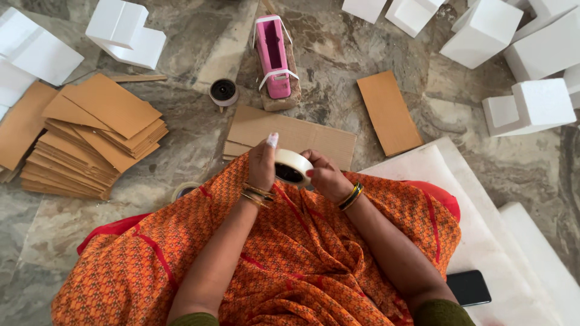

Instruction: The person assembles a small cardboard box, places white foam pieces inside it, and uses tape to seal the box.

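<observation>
Nearest the camera, at the bottom of the frame, an orange patterned cloth point(290, 253) covered the person's lap; a black phone point(469, 287) lay at lower right on a white sheet point(483, 241). Just above the lap, at the centre of the frame, both hands met on a roll of tape point(292, 167); the left hand point(262, 164) was curled around the roll's left side with one finger raised, its tip wrapped in white; the right hand point(326, 176) gripped the roll's right rim, fingertips pressed at the edge. The roll looked light and stiff, a ring easy to pinch by the rim or through the core; its outer face was probably smooth, and the free end likely sticky. Its dark opening faced down and toward the camera, so its axis ran tilted toward the viewer, not flat to the floor.

Beyond the hands a flat cardboard piece point(290, 134) lay on the marble floor point(199, 139); another tape roll point(184, 190) peeked out at the cloth's left edge. Farther up sat a black tape roll point(223, 90) and a pink tool point(275, 54) on a block; a cardboard strip point(388, 111) lay to the right; a cardboard stack point(90, 139) filled the left. White foam blocks point(531, 54) lined the top right, with others at top left.
</observation>
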